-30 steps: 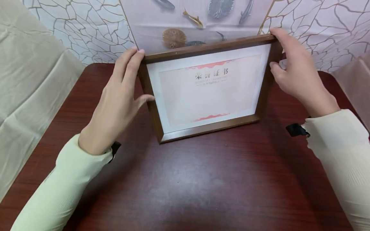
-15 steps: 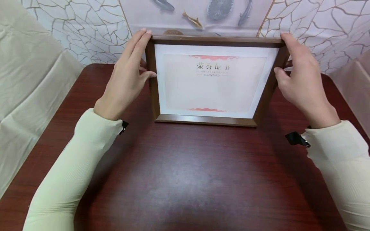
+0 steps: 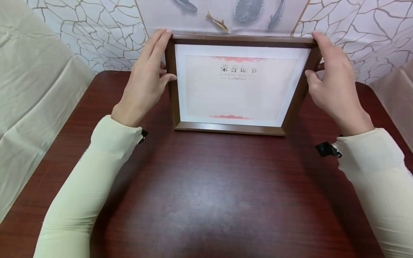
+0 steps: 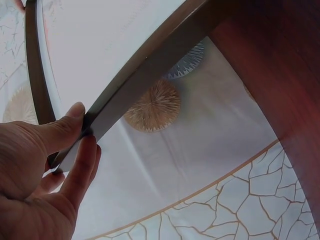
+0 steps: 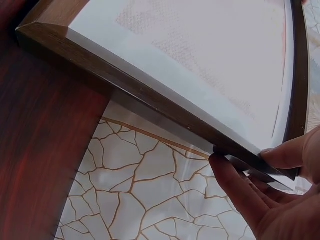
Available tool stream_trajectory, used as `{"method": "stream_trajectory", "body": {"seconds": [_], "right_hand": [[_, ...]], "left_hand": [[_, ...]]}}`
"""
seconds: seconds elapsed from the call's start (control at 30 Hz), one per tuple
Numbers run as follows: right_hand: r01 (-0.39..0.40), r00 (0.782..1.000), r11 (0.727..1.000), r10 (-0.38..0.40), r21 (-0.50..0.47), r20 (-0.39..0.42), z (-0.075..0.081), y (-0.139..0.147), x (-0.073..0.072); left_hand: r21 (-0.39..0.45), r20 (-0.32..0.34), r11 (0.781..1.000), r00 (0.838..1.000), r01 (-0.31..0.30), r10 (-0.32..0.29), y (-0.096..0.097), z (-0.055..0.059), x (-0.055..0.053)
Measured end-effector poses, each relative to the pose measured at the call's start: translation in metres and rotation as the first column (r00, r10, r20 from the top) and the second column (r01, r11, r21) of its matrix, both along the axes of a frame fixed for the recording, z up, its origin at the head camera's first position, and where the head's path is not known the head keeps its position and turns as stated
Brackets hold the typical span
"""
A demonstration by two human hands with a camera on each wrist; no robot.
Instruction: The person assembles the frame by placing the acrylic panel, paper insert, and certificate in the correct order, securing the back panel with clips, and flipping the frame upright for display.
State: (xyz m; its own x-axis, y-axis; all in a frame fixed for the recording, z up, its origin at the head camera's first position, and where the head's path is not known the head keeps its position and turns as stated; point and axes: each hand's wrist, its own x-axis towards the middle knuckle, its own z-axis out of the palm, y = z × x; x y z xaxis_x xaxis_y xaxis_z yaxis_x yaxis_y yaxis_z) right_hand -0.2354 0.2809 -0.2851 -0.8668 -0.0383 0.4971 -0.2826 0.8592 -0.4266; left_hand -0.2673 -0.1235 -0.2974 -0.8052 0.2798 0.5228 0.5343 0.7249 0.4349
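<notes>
A brown wooden picture frame [image 3: 229, 129] stands upright near the back of the table, its lower edge at the tabletop. Inside it shows a white certificate [image 3: 238, 96] with red trim and gold Chinese lettering. My left hand [image 3: 142, 80] grips the upper left corner, thumb on the front. In the left wrist view, the left thumb [image 4: 65, 127] and fingers pinch the frame's side rail [image 4: 132, 77]. At the upper right corner my right hand [image 3: 335, 80] grips likewise. The right wrist view shows the right fingers [image 5: 240, 192] behind the rail and the thumb in front.
The dark red wooden table [image 3: 206, 193] spreads out in front of the frame. Behind it hangs a cloth [image 3: 200, 18] printed with fish and crack lines. Pale draped fabric [image 3: 29, 100] borders the left side, and more fabric [image 3: 395, 100] the right.
The frame's left side has swung back and up in the view, so the frame went from slanted to nearly square on. My left hand moved back with it; the last half second shows a small shift away.
</notes>
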Motion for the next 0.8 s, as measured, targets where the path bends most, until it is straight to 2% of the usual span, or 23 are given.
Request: {"method": "stream_trajectory", "body": {"seconds": [0.13,0.27,0.4,0.47,0.57,0.63,0.8], "right_hand": [[-0.003,1.0,1.0,0.003,-0.01,0.0,-0.001,0.0,-0.003],[0.004,1.0,1.0,-0.004,-0.02,0.006,-0.001,0.0,-0.002],[0.006,0.999,0.999,-0.005,-0.047,0.038,-0.003,0.001,0.004],[0.009,0.998,0.998,-0.005,-0.062,0.069,-0.006,0.002,0.01],[0.017,0.988,0.998,-0.008,-0.058,0.153,-0.011,0.008,0.025],[0.009,0.977,1.0,-0.003,-0.029,0.213,-0.017,0.015,0.039],[-0.011,0.916,0.995,-0.031,0.102,0.399,-0.043,0.036,0.081]], "left_hand": [[-0.006,0.005,1.0,1.0,-0.016,0.016,0.0,0.0,-0.001],[-0.002,-0.001,1.0,1.0,-0.006,0.006,0.001,-0.001,-0.002],[-0.022,-0.011,1.0,1.0,-0.016,0.016,0.0,-0.004,0.001],[-0.034,-0.002,0.999,1.0,-0.031,0.031,-0.004,-0.008,0.006],[-0.073,0.056,0.995,0.995,-0.073,0.077,-0.014,-0.016,0.019],[-0.128,0.119,0.987,0.986,-0.101,0.116,-0.024,-0.023,0.032],[-0.317,0.228,0.94,0.952,-0.128,0.206,-0.053,-0.044,0.072]]}}
